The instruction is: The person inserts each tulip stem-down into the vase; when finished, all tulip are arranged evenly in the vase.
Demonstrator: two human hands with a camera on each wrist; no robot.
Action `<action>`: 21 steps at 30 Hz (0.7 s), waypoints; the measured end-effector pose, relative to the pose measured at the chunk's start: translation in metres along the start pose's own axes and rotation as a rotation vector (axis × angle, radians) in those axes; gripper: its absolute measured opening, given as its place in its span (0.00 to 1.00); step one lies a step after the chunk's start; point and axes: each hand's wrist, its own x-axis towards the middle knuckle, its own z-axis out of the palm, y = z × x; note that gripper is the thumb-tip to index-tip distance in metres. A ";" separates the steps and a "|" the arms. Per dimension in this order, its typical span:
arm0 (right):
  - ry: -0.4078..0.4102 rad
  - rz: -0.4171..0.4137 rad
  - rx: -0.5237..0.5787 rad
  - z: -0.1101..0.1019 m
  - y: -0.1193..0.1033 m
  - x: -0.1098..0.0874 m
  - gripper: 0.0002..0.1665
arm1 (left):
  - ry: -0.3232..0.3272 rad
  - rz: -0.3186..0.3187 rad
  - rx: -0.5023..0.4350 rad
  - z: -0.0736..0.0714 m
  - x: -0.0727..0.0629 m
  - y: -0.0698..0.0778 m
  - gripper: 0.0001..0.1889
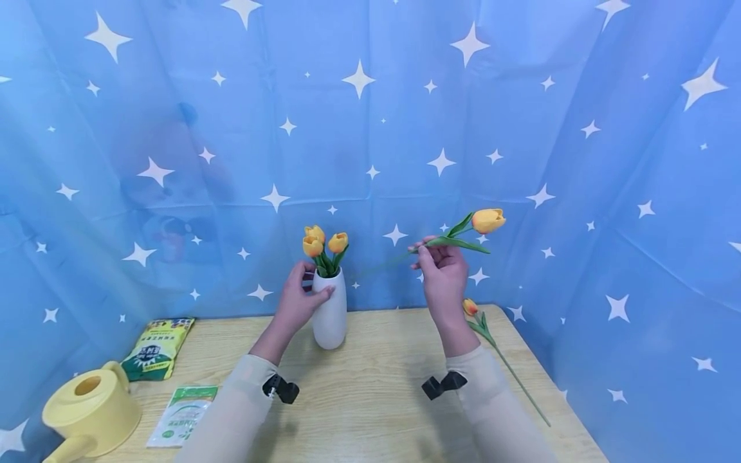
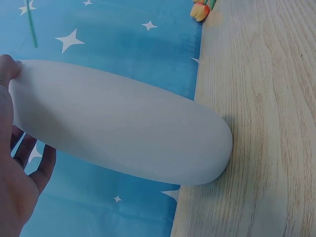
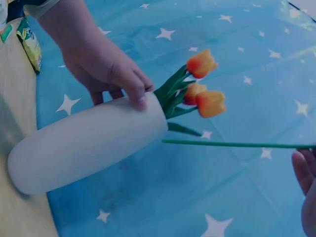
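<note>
A white vase [image 1: 329,315] stands on the table with several yellow-orange tulips [image 1: 338,243] in its mouth. My left hand [image 1: 300,297] grips the vase near the rim, thumb on the front and fingers round the far side. In the right wrist view the left thumb presses just below the rim of the vase [image 3: 94,140]. To the right, my right hand [image 1: 444,273] pinches a single tulip [image 1: 488,220] by its stem below the leaves, its bloom pointing right. The bare end of that green stem [image 3: 232,144] reaches left, close beside the vase mouth.
Another tulip [image 1: 509,366] lies along the table's right edge. On the left are a yellow watering can [image 1: 95,411], a green-yellow packet [image 1: 159,347] and a white-green sachet [image 1: 184,415]. Behind the wooden table [image 1: 370,399] hangs a blue star-patterned curtain [image 1: 359,141].
</note>
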 end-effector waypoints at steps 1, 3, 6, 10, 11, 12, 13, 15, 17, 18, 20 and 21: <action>0.001 -0.008 0.009 0.002 -0.001 0.001 0.08 | -0.001 -0.002 0.001 0.000 0.000 0.000 0.27; -0.003 -0.031 0.021 0.005 -0.004 0.004 0.08 | -0.001 -0.003 0.000 0.000 0.001 0.001 0.26; -0.009 -0.065 0.045 0.011 -0.006 0.008 0.07 | -0.005 -0.002 0.000 0.000 0.001 0.000 0.27; -0.016 -0.082 0.054 0.018 -0.010 0.011 0.08 | -0.006 -0.001 0.004 0.000 0.000 0.000 0.28; -0.020 -0.084 0.045 0.020 -0.011 0.011 0.09 | -0.006 -0.001 0.005 0.001 0.000 0.000 0.27; -0.026 -0.084 0.043 0.021 -0.011 0.012 0.09 | -0.006 -0.003 0.006 0.001 0.000 0.001 0.27; -0.033 -0.085 0.042 0.023 -0.012 0.012 0.10 | -0.007 -0.004 0.007 0.001 0.000 0.001 0.27; -0.048 -0.085 0.038 0.026 -0.012 0.014 0.11 | -0.006 -0.005 0.006 0.000 0.000 0.002 0.27; -0.064 -0.081 0.034 0.029 -0.011 0.015 0.11 | -0.006 -0.006 0.005 0.000 -0.001 0.002 0.27; -0.068 -0.081 0.036 0.031 -0.011 0.015 0.10 | -0.006 -0.005 0.004 0.000 -0.001 0.003 0.27; -0.080 -0.080 0.022 0.034 -0.010 0.017 0.09 | -0.007 -0.004 -0.001 -0.001 -0.001 0.003 0.27; -0.085 -0.071 0.016 0.036 -0.010 0.017 0.09 | -0.008 -0.003 -0.002 -0.001 -0.001 0.003 0.27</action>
